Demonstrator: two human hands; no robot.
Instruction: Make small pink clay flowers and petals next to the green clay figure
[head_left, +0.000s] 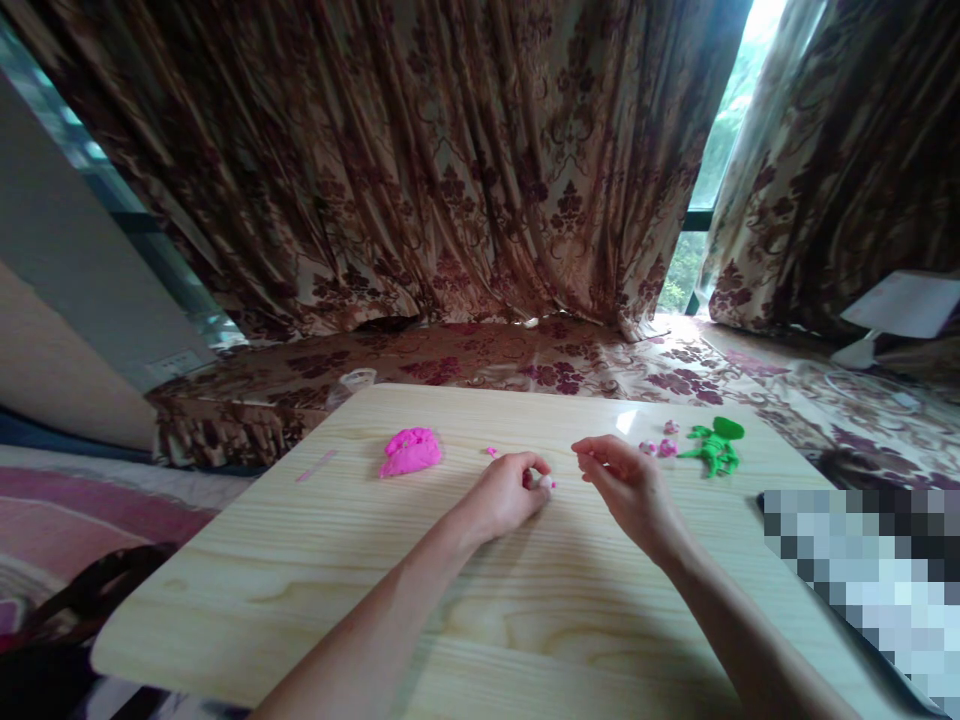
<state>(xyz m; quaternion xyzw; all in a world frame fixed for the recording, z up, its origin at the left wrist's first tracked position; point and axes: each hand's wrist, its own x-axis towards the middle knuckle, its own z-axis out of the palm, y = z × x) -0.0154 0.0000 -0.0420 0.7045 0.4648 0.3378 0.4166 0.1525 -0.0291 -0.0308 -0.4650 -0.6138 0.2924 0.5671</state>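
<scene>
My left hand [517, 490] is closed around a small white ball [546, 482] with pink bits on it, low over the table. To its right, my right hand [622, 485] hovers with thumb and forefinger slightly apart, and nothing shows between them. A tiny pink piece [492, 451] lies just beyond my left hand. Farther left sits a bright pink lump of modelling clay [411, 452], on what looks like clear wrapping. Beyond my right hand are several small pink-and-white balls [667, 448] beside a green clay figure [712, 450].
A thin pinkish strip [316, 466] lies at the left of the wooden table [300, 580]. A clear container [354, 382] stands behind the far left edge. At right is a pixelated dark-edged object [862, 590]. A white lamp [896, 305] stands beyond, near the patterned curtains [450, 170].
</scene>
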